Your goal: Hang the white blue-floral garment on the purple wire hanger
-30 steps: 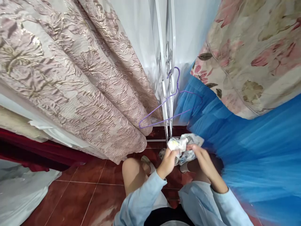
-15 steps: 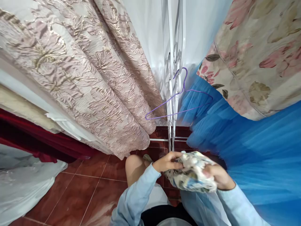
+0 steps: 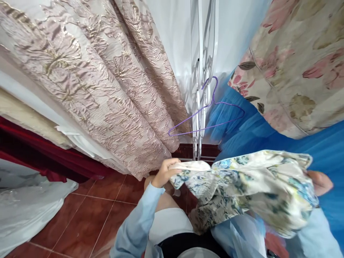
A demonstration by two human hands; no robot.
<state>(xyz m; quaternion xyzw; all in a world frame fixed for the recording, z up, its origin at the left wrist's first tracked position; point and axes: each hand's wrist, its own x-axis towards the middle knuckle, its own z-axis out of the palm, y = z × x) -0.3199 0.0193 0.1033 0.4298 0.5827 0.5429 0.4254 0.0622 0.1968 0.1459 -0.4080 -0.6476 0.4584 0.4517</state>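
Observation:
A floral garment, cream with blue, green and yellow flowers, is stretched sideways between my hands in front of my lap. What kind of garment it is, I cannot make out. My left hand is closed on its left end, near a plain pale strip of cloth. At the far right end my right hand grips the fabric, its fingertips partly hidden behind the cloth. Beyond the garment, a purple wire hanger hangs bare from the white metal rack.
Pink-and-gold brocade cloth hangs on the left, with dark red fabric beside it. To the right hang a blue tulle skirt and a rose-printed cloth. A white rack stands ahead over red floor tiles.
The garment was bunched between my hands and is now spread wide. My left hand has moved left, my right hand far to the right and up.

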